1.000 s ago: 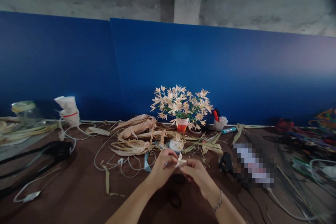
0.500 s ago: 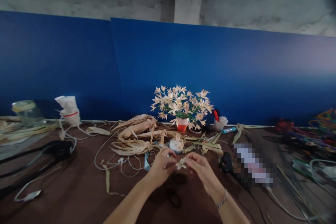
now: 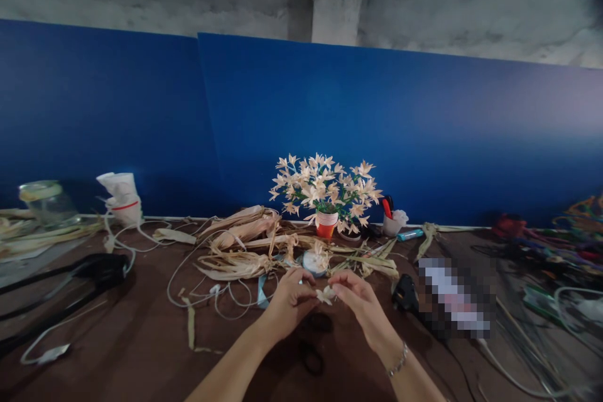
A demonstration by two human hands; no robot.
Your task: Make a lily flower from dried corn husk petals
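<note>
A small pale flower [image 3: 325, 294], like those in the pot, is held low over the table between my two hands. My left hand [image 3: 291, 303] pinches it from the left, thumb and fingers closed together. From the other side, the curled thumb and fingers of my right hand [image 3: 360, 299] grip its edge. Dark scissors [image 3: 311, 357] seem to lie on the table just under my hands, their shape dim in shadow. Behind the flower are a white roll [image 3: 313, 262] and dried husk pieces [image 3: 235, 264].
A red-orange pot [image 3: 326, 226] of pale flowers stands against the blue partition [image 3: 282, 107]. Husk bundles [image 3: 249, 226] and white cord cover the table's back. To the right lie a black glue gun [image 3: 406, 292] and a blurred-out item [image 3: 455, 295]; black straps [image 3: 98, 267] lie left.
Both hands stay in nearly the same place with the flower between them. The fingers have shifted very slightly around it; the view has moved a little.
</note>
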